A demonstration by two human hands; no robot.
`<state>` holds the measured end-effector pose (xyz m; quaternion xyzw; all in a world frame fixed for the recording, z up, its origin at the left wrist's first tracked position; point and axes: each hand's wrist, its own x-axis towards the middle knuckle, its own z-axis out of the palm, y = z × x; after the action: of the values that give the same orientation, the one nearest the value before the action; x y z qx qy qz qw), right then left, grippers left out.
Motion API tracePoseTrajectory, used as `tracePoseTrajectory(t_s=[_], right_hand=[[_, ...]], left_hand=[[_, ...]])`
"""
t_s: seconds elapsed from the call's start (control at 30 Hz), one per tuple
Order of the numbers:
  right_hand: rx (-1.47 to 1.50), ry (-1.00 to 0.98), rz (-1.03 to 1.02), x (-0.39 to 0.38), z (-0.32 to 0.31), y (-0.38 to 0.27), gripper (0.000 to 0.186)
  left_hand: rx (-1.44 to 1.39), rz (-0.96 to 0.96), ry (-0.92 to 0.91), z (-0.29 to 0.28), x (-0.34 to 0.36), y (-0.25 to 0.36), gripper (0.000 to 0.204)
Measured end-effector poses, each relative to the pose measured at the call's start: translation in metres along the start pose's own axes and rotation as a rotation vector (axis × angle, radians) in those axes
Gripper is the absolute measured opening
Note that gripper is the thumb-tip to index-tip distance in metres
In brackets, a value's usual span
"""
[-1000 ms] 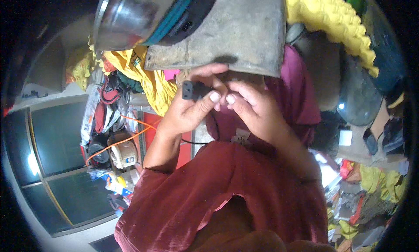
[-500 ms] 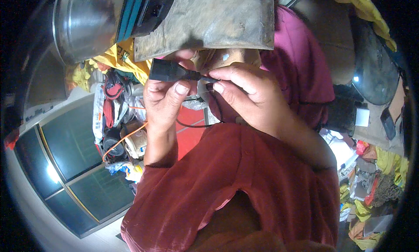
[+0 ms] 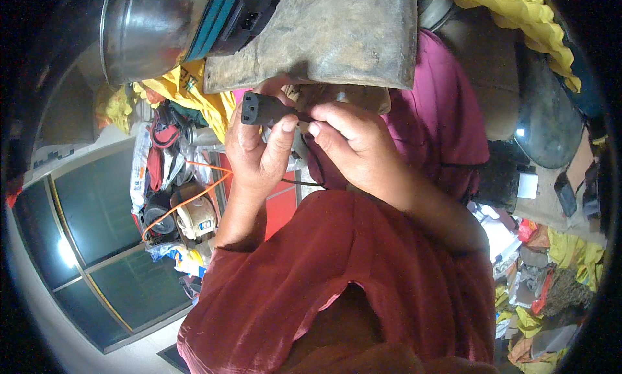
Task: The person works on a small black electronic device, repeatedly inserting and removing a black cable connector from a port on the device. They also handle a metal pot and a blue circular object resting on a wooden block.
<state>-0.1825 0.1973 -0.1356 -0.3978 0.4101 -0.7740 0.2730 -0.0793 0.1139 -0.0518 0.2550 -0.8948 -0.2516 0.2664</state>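
A black power cord connector is pinched between the thumb and fingers of my left hand. Its slotted end faces left and toward me, showing the dark openings. Close beside it, the thumb and forefinger of my right hand are closed on the cord where it leaves the connector. Below my hands a thin black cable runs in a curve above my lap. Fingertips partly hide the neck of the connector.
A worn grey board lies just beyond my hands, with a steel pot at the far left. Orange cord trails over cluttered items on the left. Crumpled bags and scraps lie at the right.
The connector has turned so that its slotted end now shows, and it sits slightly further right. Both hands keep their grip. The whole view has shifted a little.
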Motion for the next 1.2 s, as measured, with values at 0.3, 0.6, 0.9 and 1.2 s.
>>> tracePoseTrajectory(t_s=[0.3,0.6,0.9,1.2], right_hand=[[-0.131,0.004,-0.001,-0.001,0.012,0.01,0.016],[-0.193,-0.07,-0.009,0.01,0.017,-0.001,0.016],[-0.246,0.011,-0.173,0.011,0.018,-0.012,0.03],[-0.625,-0.097,-0.147,0.018,0.001,-0.039,0.029]], left_hand=[[0.337,0.231,-0.004,-0.004,0.009,-0.001,0.036],[0.38,0.26,-0.009,-0.017,0.007,0.0,0.038],[0.086,0.251,-0.029,-0.014,0.004,-0.013,0.037],[-0.082,0.23,-0.103,-0.005,0.012,-0.011,0.046]])
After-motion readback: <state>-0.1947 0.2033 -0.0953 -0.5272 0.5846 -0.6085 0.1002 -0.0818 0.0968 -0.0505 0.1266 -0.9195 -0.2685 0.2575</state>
